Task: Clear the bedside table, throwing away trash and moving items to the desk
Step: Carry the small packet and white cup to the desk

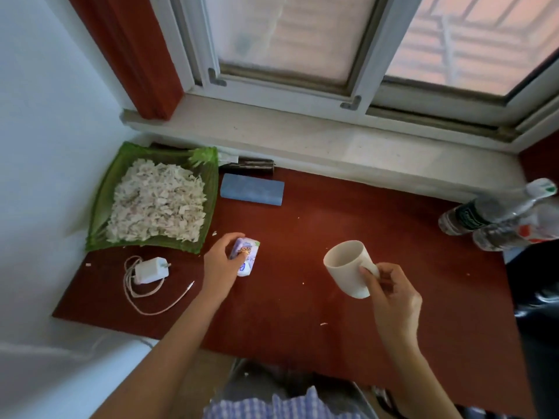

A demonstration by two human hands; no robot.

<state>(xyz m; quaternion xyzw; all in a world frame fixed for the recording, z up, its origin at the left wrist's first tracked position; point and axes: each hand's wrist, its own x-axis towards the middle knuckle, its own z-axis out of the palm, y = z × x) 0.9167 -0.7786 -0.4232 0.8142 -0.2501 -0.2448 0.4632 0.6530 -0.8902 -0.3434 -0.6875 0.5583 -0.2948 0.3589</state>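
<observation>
A: Item 1, left hand (pixel 220 261)?

B: Fingers closed around a small printed packet (pixel 245 257), lilac and white, lying on the red table (pixel 302 297) just off the near right corner of the green tray (pixel 102 201). Whether the packet is lifted or resting, cannot tell.

A: Item 2, right hand (pixel 390 294)?

B: Pinching a cream cup (pixel 351 267) by its side, cup tilted with its mouth toward the far left, apparently held clear of the table near the middle. Nothing visible inside.

A: Remaining stock on the table?

B: The tray, heaped with pale shredded scraps, at the far left corner. 1 white charger (pixel 149 270) with its cable looped, near the left edge, in front of the tray. 1 blue oblong case (pixel 252 193) toward the far edge, with a dark object behind it against the sill. 2 clear plastic bottles (pixel 496 216) lying at the far right corner. Loose crumbs scattered across the surface.

A: Step in hand?

B: Judged as sorting. Both hands are loaded, 1 item each. The packet looks like a wrapper, probably trash; the cup reads as a keeper for the desk.

A: Next move calls for?

B: Carrying both away from the table, keeping the cup level in that 2-finger pinch, then parting the loads: packet to a bin, cup to the desk. Neither bin nor desk is in view, so the route cannot be told
</observation>
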